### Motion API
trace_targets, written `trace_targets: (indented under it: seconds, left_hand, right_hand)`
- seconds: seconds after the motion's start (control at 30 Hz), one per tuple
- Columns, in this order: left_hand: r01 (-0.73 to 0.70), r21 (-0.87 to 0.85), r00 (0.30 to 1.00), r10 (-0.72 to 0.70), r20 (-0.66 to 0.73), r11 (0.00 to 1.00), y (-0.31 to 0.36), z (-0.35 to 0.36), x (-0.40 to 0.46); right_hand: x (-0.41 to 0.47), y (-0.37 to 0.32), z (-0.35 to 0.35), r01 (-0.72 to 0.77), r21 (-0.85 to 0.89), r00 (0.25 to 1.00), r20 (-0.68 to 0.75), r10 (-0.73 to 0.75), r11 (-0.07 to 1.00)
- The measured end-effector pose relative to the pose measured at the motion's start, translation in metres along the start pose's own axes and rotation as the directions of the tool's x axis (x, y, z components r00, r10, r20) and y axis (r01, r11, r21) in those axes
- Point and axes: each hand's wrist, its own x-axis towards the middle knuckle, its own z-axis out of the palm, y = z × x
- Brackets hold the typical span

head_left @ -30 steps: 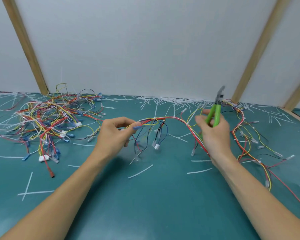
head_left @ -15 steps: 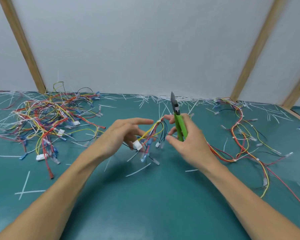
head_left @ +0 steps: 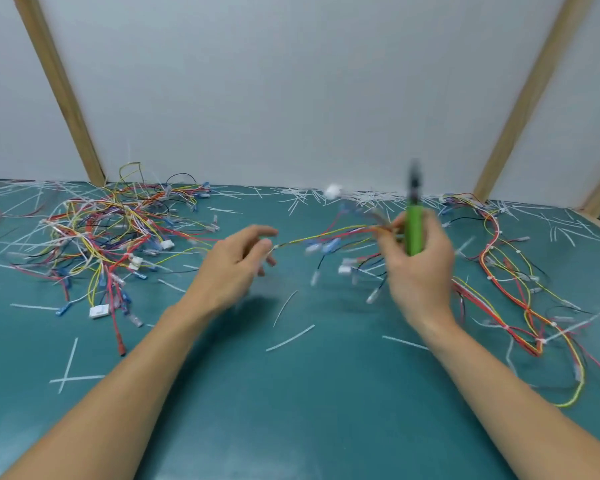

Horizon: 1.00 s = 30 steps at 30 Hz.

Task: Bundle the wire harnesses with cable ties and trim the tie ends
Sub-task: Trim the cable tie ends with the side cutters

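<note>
A wire harness (head_left: 326, 233) of red, yellow and blue wires with white connectors stretches, blurred, in the air between my hands. My left hand (head_left: 232, 271) pinches its left end at the fingertips, with the other fingers loosely curled. My right hand (head_left: 420, 271) grips the green-handled cutters (head_left: 413, 230) upright, jaws pointing up, and holds the harness's right part against the handle. Loose connector ends dangle below the harness, just above the green mat (head_left: 291, 410).
A tangled pile of loose harnesses (head_left: 108, 233) lies at the left. A long tied harness (head_left: 499, 271) snakes along the right. White cut tie ends (head_left: 290, 337) are scattered over the mat, thick along the back wall (head_left: 361, 197). Slanted wooden posts (head_left: 59, 88) stand behind.
My right hand has moved right and up with the cutters, drawing the harness out; my hands, close together half a second ago, are now apart, and the harness is blurred.
</note>
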Motion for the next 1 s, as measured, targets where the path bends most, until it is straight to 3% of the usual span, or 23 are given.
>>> trace_targets:
  seconds: [0.03, 0.1, 0.2, 0.37, 0.5, 0.57, 0.63, 0.67, 0.73, 0.87, 0.93, 1.0]
  left_hand:
    - [-0.018, 0.148, 0.999, 0.013, 0.039, 0.989, -0.007, -0.002, 0.0]
    - [-0.072, 0.319, 0.997, 0.068, 0.022, 0.945, -0.014, -0.002, 0.0]
    - [-0.022, 0.39, 0.969, 0.116, -0.22, 0.921, -0.013, -0.007, 0.004]
    - [-0.008, 0.426, 0.947, 0.143, -0.287, 0.905, -0.007, -0.009, 0.001]
    - [-0.013, 0.509, 0.952, 0.166, -0.257, 0.861, -0.002, -0.005, 0.002]
    - [0.071, 0.595, 0.977, 0.064, -0.203, 0.8, -0.01, -0.009, 0.004]
    - [0.185, 0.74, 0.982, -0.106, -0.153, 0.647, -0.021, -0.014, 0.003]
    - [0.239, 0.785, 0.97, -0.177, -0.166, 0.571, -0.027, -0.017, 0.002]
    - [0.33, 0.791, 0.942, -0.233, -0.242, 0.514, -0.035, -0.021, 0.002]
    - [0.358, 0.756, 0.933, -0.183, -0.309, 0.549, -0.036, -0.022, 0.003]
    - [0.283, 0.75, 0.954, -0.093, -0.286, 0.597, -0.03, -0.019, 0.003]
    - [0.143, 0.744, 0.982, 0.003, -0.191, 0.653, -0.021, -0.014, 0.002]
  right_hand:
    - [0.007, 0.002, -0.004, -0.079, 0.022, 0.995, -0.059, 0.08, 0.997]
    - [0.014, 0.008, -0.011, -0.237, -0.069, 0.971, -0.015, 0.237, 0.969]
    - [0.014, 0.017, -0.014, -0.413, -0.153, 0.898, 0.093, 0.429, 0.898]
    - [0.024, 0.016, -0.018, -0.565, 0.232, 0.813, -0.003, 0.582, 0.791]
    - [0.022, 0.019, -0.021, -0.62, 0.407, 0.724, -0.034, 0.689, 0.671]
    - [0.023, 0.019, -0.023, -0.593, 0.454, 0.715, -0.084, 0.694, 0.665]
    - [0.025, 0.018, -0.024, -0.559, 0.496, 0.716, -0.115, 0.689, 0.664]
    - [0.025, 0.017, -0.024, -0.548, 0.514, 0.713, -0.125, 0.69, 0.66]
    - [0.026, 0.017, -0.024, -0.522, 0.525, 0.723, -0.145, 0.675, 0.672]
    - [0.026, 0.013, -0.022, -0.448, 0.561, 0.758, -0.175, 0.629, 0.696]
    - [0.026, 0.016, -0.023, -0.438, 0.509, 0.789, -0.177, 0.588, 0.741]
    - [0.023, 0.02, -0.022, -0.457, 0.343, 0.86, -0.063, 0.506, 0.821]
